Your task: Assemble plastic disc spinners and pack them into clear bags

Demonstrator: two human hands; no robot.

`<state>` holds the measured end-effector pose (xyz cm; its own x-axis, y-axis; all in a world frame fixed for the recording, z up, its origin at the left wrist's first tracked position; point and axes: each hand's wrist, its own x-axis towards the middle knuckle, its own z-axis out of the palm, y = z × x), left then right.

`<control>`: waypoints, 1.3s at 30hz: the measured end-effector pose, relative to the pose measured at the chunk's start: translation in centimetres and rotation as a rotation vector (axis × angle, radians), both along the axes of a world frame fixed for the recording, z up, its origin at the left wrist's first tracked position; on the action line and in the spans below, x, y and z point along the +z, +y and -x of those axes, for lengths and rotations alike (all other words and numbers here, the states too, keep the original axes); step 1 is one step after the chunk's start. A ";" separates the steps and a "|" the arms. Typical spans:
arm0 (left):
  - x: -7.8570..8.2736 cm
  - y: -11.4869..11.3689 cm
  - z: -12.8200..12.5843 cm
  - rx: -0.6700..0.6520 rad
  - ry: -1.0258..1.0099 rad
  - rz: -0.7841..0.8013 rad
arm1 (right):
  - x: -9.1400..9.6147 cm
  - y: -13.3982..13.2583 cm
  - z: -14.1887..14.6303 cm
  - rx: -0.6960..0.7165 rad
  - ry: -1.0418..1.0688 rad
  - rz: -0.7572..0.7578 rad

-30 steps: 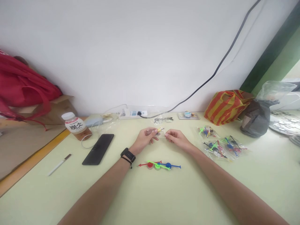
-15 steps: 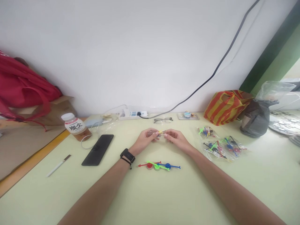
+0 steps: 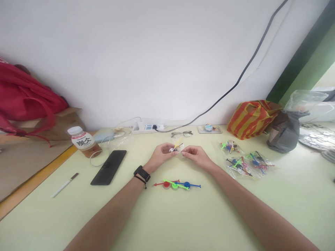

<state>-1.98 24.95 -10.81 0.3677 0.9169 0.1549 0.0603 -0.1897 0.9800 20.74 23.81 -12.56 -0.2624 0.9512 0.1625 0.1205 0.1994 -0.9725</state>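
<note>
Over the middle of the table, my left hand point(image 3: 162, 154) is closed on a small clear plastic bag point(image 3: 180, 147). A white disc point(image 3: 171, 150) and a yellow arrow spinner point(image 3: 177, 144) show at its fingertips, with a dark thin piece beside them. My right hand point(image 3: 196, 155) pinches the bag's right side between thumb and fingers. Nearer to me, a red arrow spinner point(image 3: 166, 184), a green arrow spinner point(image 3: 175, 186) and a blue arrow spinner point(image 3: 187, 185) lie in an overlapping row.
Bagged arrow spinners point(image 3: 239, 165) lie to the right. A phone point(image 3: 108, 168), a pen point(image 3: 65, 185) and a drink bottle point(image 3: 83, 142) are on the left. Glasses point(image 3: 181, 134), a power strip point(image 3: 148, 128) and a small tray point(image 3: 209, 130) stand by the wall, near a striped bag point(image 3: 252, 120).
The yellow spinner has tilted upward and the white disc has come into sight at my left fingertips. My right hand has dipped slightly. The spinners on the table have stayed put.
</note>
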 end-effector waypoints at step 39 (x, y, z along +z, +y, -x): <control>0.1 -0.3 -0.4 -0.097 0.112 -0.075 | 11.4 -4.2 -1.7 0.571 -0.820 -0.017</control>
